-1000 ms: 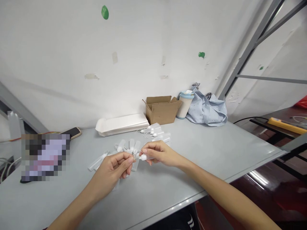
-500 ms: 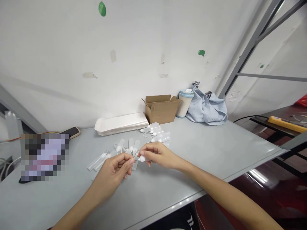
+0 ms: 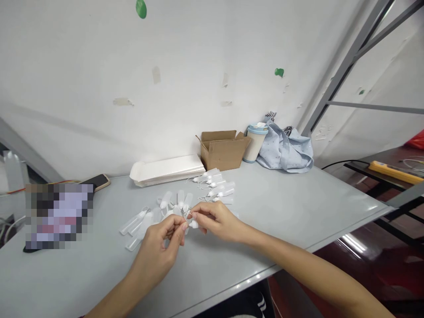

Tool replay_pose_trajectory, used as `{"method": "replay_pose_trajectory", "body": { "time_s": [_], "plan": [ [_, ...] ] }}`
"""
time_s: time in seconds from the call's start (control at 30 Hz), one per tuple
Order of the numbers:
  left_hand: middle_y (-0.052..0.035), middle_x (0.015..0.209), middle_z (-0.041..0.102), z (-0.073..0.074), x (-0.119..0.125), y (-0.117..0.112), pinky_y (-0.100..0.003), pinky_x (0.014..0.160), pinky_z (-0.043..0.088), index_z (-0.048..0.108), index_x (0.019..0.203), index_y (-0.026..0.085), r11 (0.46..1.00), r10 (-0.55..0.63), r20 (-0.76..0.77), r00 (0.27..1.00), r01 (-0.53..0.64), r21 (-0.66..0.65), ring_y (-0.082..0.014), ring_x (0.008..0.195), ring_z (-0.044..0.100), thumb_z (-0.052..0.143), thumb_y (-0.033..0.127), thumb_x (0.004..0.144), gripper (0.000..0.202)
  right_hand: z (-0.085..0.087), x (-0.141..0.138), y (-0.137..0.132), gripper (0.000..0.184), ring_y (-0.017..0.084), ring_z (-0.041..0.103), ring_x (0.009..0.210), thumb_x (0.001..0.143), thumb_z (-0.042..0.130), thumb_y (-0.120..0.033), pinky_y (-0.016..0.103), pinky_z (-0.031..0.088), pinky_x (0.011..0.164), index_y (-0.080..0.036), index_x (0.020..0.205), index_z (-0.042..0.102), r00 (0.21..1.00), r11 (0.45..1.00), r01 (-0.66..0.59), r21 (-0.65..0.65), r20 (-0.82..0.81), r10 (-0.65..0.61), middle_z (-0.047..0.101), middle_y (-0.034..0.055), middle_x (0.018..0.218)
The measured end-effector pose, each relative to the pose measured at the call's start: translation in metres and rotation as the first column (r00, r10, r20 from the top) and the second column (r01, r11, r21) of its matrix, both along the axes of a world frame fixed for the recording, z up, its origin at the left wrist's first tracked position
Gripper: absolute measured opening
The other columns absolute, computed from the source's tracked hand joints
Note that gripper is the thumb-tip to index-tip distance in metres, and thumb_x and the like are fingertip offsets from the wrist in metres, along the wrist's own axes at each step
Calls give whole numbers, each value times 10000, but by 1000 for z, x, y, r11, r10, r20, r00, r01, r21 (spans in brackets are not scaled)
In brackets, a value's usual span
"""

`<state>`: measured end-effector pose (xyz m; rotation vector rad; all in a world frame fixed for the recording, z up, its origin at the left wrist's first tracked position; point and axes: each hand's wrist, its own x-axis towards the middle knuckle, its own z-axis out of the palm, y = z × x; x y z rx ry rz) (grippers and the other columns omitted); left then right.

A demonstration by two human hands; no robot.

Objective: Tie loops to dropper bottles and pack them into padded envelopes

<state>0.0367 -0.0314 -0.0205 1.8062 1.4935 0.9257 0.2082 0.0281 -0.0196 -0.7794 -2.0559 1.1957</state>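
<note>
While the left hand (image 3: 160, 245) and right hand (image 3: 218, 221) nearly meet over the table, a small bottle (image 3: 194, 225) sits between them, white cap toward the left fingertips. Left thumb and index are pressed together right by the cap's tip (whatever they pinch is too small to make out). Right fingers are closed on the bottle; its body is mostly hidden behind them. A thin cord (image 3: 186, 213) loops up at the right thumb and index; can't tell if they grip it. Can't tell if the left fingertips touch the cap either.

Just beyond the hands, more clear bottles with white caps and cords lie on the table. One bunch (image 3: 165, 200) fans out just behind the fingertips, another (image 3: 134, 224) lies left of it beside the left hand, and a third (image 3: 226, 190) lies behind the right hand.

Further out, along the wall (image 3: 185, 66): a flat white stack (image 3: 168, 169), then an open cardboard box (image 3: 225, 155) at its right end, a blue-lidded cup (image 3: 254, 145) beside the box, and a slumped pale blue cloth bag (image 3: 285, 152) next to the cup. Far left, a phone (image 3: 98, 181) lies partly behind a pixelated item (unreadable) (image 3: 61, 216). Grey table (image 3: 281, 203) carries all of it.
</note>
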Motion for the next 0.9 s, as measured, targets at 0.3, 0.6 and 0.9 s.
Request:
{"method": "replay_pose_trajectory", "body": {
  "time_s": [0.3,0.6,0.9],
  "plan": [
    [20,578,547,11,-11,10,-258,555,434,574,780,184,975,-84,292,953,139,-175,-127,515,500,371,484,896,381,9,6,0,227,83,484,543,921,458,-322,218,373,545,-156,890,609,998,998,-31,-62,-60,28,529,-26,617],
    [27,581,550,15,-11,4,-229,545,422,555,679,203,980,-135,133,982,152,-129,-119,542,501,434,441,880,334,8,5,-1,237,82,484,529,926,452,-320,212,362,526,-147,919,614,998,997,-48,-60,-51,45,530,-26,606],
    [25,560,518,9,-7,-3,-222,499,366,541,661,206,977,-175,35,984,178,-115,-126,537,478,417,423,887,336,-1,3,3,313,81,490,505,960,374,-317,199,366,519,-146,999,634,997,996,-79,-35,-24,78,485,-43,562]
  ]
}}
